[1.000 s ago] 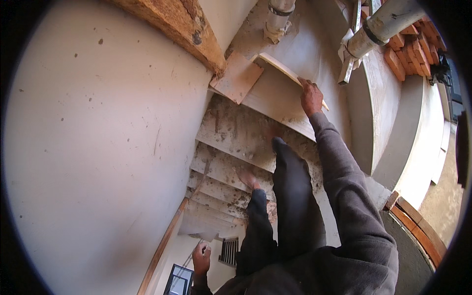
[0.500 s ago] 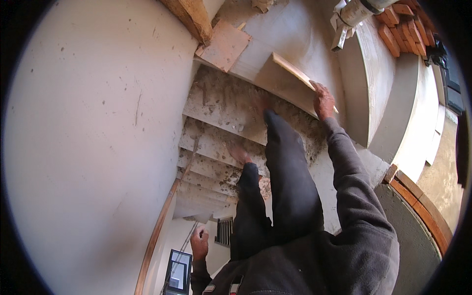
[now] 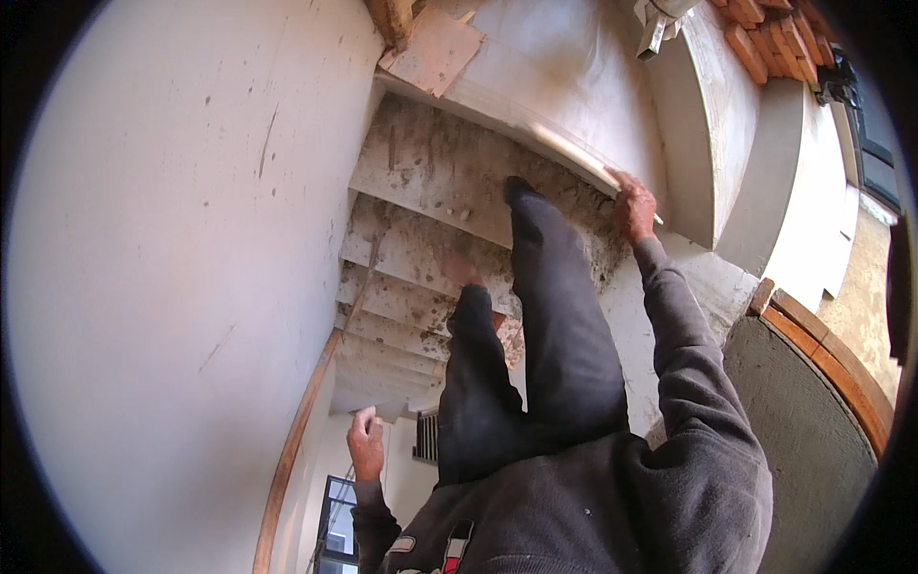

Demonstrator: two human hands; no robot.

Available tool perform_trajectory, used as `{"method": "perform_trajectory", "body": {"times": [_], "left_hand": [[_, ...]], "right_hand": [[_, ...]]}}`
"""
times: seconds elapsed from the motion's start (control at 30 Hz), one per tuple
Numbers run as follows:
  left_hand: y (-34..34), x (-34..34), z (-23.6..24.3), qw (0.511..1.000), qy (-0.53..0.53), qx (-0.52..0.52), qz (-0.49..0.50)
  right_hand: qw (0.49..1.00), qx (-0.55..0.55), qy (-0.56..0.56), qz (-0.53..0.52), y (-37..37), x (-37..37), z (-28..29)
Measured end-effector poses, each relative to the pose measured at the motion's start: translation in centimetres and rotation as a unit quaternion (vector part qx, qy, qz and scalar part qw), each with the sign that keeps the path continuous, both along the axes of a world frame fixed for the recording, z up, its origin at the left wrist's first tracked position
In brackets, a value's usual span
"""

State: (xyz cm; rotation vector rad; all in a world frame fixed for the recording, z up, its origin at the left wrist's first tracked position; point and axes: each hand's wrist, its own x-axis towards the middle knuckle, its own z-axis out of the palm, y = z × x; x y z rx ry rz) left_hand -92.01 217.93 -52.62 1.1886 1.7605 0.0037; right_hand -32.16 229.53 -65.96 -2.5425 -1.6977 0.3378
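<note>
"Wooden strip: where was it?"

"Along the front edge of the upper step, angled from far left to near right; blur hid any contact."

"Fingers?"

"Right hand was closed around the strip's near-right end. Left hand was partly curled, low on the left; whether it held anything, I couldn't tell."

"Progress?"

"The upper step looked smooth; the lower steps were speckled with debris. The amount left couldn't be judged."

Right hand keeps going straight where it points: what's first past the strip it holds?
Likely the broad pale step: the right hand, gripping the pale strip, points up and slightly left in the picture. Depth is unclear; it might pass above.
</note>
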Motion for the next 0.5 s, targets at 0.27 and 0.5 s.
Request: {"method": "perform_trajectory", "body": {"times": [0.27,0.5], "left_hand": [[-1.9,-2.1,-1.4,1.0,0.003,0.006,-0.014],[-5.6,-1.0,-1.5,0.998,-0.013,-0.064,-0.007]], "right_hand": [[0.997,-0.015,-0.036,-0.066,0.6,2.0,-3.2],[0.991,-0.095,-0.062,-0.071,1.5,2.8,-1.1]]}}
